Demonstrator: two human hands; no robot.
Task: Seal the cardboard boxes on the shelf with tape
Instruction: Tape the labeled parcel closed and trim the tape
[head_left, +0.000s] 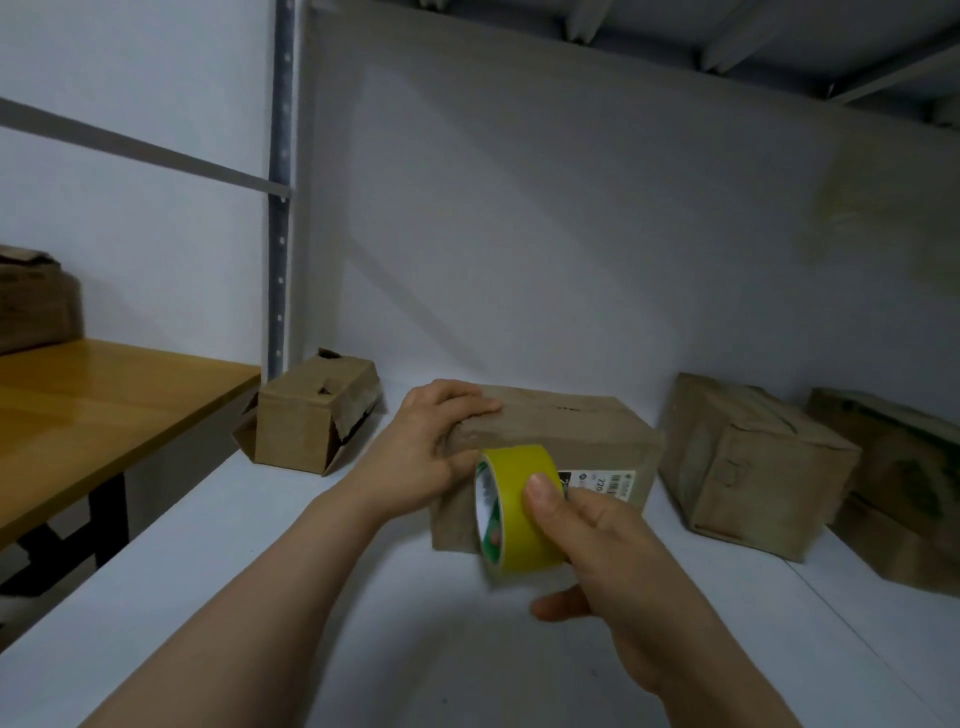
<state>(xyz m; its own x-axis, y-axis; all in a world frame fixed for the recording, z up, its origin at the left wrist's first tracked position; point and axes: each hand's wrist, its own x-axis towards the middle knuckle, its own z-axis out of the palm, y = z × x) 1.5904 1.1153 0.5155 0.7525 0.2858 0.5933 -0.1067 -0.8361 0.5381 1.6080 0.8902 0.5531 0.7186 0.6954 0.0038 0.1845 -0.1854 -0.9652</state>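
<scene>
Brown cardboard box (571, 431), flaps closed and a white printed label on its near face, sits on the white shelf board (260, 571) about mid-bay, close to the plain white back panel (545, 234). The left hand (431, 447) grips its top left corner, fingers curled round the edge. Just in front of that box, the right hand (597, 545) holds a yellow roll of tape (519, 509) on edge, thumb pressed on the yellow outer band and fingers wrapped beneath; whether the roll touches the box cannot be told.

Left of that box, apart from it, lies a smaller brown carton with torn end flaps (306, 415), near a grey perforated metal upright (283, 182). To its right stand 2 more: a crumpled brown carton (748, 462) just beside it, then a green-printed brown carton (904, 467) at the frame edge. Above hangs the grey ribbed underside of an upper shelf (675, 41). Further left, past the upright, an orange-brown wooden tabletop (104, 405) on dark legs carries another worn brown carton (36, 306) against a white wall.
</scene>
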